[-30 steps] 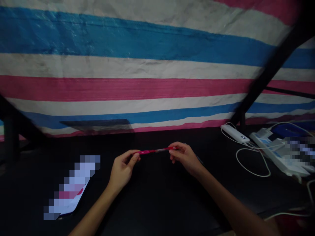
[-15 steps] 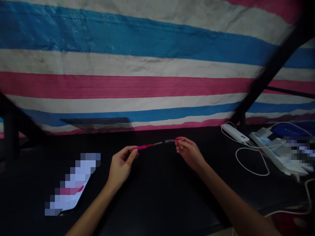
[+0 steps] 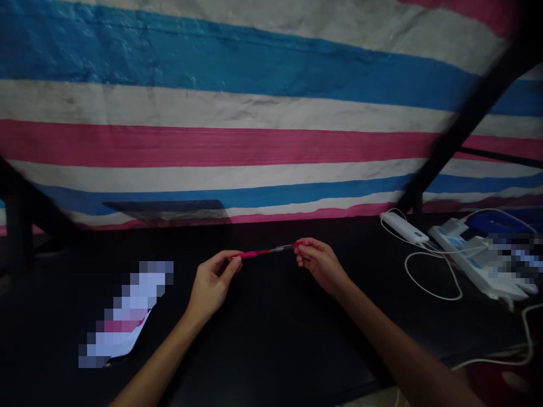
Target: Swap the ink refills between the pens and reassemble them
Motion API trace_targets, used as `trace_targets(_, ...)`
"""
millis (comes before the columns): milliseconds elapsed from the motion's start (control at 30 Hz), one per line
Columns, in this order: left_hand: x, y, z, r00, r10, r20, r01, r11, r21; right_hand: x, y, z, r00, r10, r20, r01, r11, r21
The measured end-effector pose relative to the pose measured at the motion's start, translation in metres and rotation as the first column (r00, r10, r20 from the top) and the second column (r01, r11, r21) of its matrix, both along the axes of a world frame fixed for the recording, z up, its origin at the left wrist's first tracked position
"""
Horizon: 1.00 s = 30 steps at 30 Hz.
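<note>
A thin red pen (image 3: pixel 267 252) is held level above a black table (image 3: pixel 271 339), stretched between both hands. My left hand (image 3: pixel 212 285) pinches the pink grip end with thumb and forefinger. My right hand (image 3: pixel 320 263) pinches the other end, where a clear barrel section shows. The two halves of the pen meet in the middle between the hands.
A blurred white card (image 3: pixel 125 314) lies on the table at the left. At the right stand a white power bank (image 3: pixel 405 227) with a looping white cable (image 3: pixel 428 282) and a white device (image 3: pixel 479 254). A striped blue, white and pink tarp (image 3: pixel 237 113) hangs behind.
A second ago the pen was in one piece. Half a second ago the hands had pulled its two halves apart with a gap. Now the halves are brought together again.
</note>
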<state>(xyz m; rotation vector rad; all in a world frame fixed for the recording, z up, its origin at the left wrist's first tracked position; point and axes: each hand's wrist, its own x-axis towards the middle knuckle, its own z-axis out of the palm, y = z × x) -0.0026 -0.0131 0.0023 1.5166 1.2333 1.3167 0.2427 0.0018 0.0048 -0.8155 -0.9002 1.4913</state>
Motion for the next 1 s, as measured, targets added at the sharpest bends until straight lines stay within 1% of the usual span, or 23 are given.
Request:
trace_targets(133, 0.003, -0.002, -0.001, 0.998, -0.062, -0.019, 0.061, 0.998, -0.032, -0.007, -0.005, 0.001, 0.999, 0.048, 0.024, -0.048, 0.999, 0.003)
trace_targets(233, 0.005, -0.003, 0.0, 0.994, -0.099, -0.037, 0.097, 0.994, -0.055, -0.011, -0.007, -0.002, 0.996, 0.052, 0.07, -0.054, 0.998, 0.033)
trace_targets(333, 0.005, -0.003, 0.001, 0.993, -0.108, -0.052, 0.105, 0.992, -0.067, -0.013, -0.008, -0.005, 0.99, 0.045, 0.131, -0.056, 0.995, 0.08)
trace_targets(433, 0.004, -0.003, 0.001, 0.993, -0.096, -0.062, 0.093, 0.994, -0.055, -0.012, -0.009, -0.004, 0.976, 0.034, 0.217, -0.058, 0.993, 0.106)
trace_targets(500, 0.003, -0.003, 0.0, 0.994, -0.09, -0.067, 0.087, 0.995, -0.046, -0.011, -0.009, -0.002, 0.956, 0.029, 0.293, -0.061, 0.993, 0.101)
trace_targets(567, 0.003, -0.003, 0.0, 0.993, -0.09, -0.07, 0.087, 0.995, -0.044, -0.01, -0.009, -0.002, 0.924, 0.04, 0.381, -0.066, 0.996, 0.056)
trace_targets(633, 0.004, -0.004, 0.0, 0.994, -0.09, -0.057, 0.088, 0.995, -0.044, -0.008, -0.009, -0.002, 0.871, 0.062, 0.488, -0.065, 0.998, -0.011)
trace_targets(700, 0.005, -0.004, 0.001, 0.996, -0.083, -0.031, 0.081, 0.996, -0.041, -0.007, -0.008, -0.002, 0.819, 0.058, 0.571, -0.05, 0.998, -0.03)
trace_targets(733, 0.005, -0.004, 0.001, 0.997, -0.077, -0.019, 0.076, 0.996, -0.04, -0.006, -0.008, -0.001, 0.813, 0.036, 0.581, -0.041, 0.999, -0.006)
trace_targets(767, 0.005, -0.003, 0.001, 0.997, -0.072, -0.01, 0.071, 0.997, -0.04, -0.006, -0.008, 0.0, 0.826, 0.011, 0.563, -0.038, 0.999, 0.036)
trace_targets(833, 0.004, -0.003, 0.001, 0.998, -0.069, 0.003, 0.069, 0.997, -0.041, -0.005, -0.008, 0.003, 0.884, -0.016, 0.467, -0.057, 0.988, 0.141)
trace_targets(900, 0.003, -0.002, 0.0, 0.997, -0.074, 0.011, 0.075, 0.996, -0.04, -0.004, -0.009, 0.006, 0.924, 0.015, 0.383, -0.109, 0.968, 0.226)
trace_targets(1000, 0.002, -0.002, -0.001, 0.997, -0.079, 0.015, 0.08, 0.996, -0.035, -0.005, -0.009, 0.004, 0.923, 0.032, 0.384, -0.143, 0.954, 0.265)
